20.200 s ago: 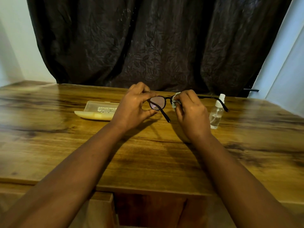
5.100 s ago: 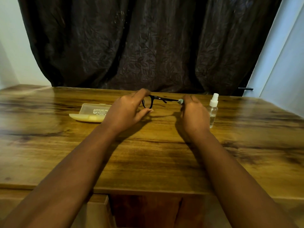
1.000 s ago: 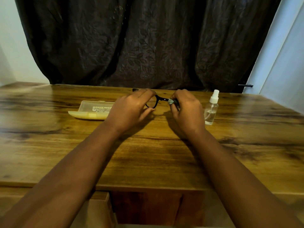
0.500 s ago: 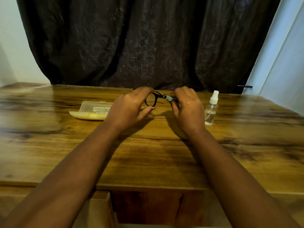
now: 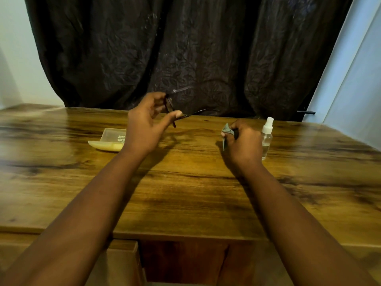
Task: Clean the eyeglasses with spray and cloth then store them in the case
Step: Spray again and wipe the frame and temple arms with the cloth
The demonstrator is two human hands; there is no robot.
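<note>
So the hands have split apart since half a second ago, when they were close together over the middle of the desk (image 5: 185, 193) working on the frame. Now the left hand (image 5: 144, 129) has lifted the eyeglasses (image 5: 171, 108) up and off to the left, pinching the front of the frame between thumb and curled fingers (image 5: 158, 104), with one temple arm sticking out to the right and the other pointing up and back. Honestly the glasses are pretty motion-blurred against the dark curtain (image 5: 185, 48), so I can't make out the lenses at all. The right hand (image 5: 241, 143) has dropped to just above the desk on the right, fingers curled tight around the little grey-green cloth (image 5: 226, 131); only a crumpled corner pokes out, the rest is buried in the fist. The spray bottle (image 5: 267, 137) stands upright just beside that hand, its left edge partly covered by the knuckles. The clear case (image 5: 111, 139) lies open on the desk to the left, its right end hidden behind the left wrist.
</note>
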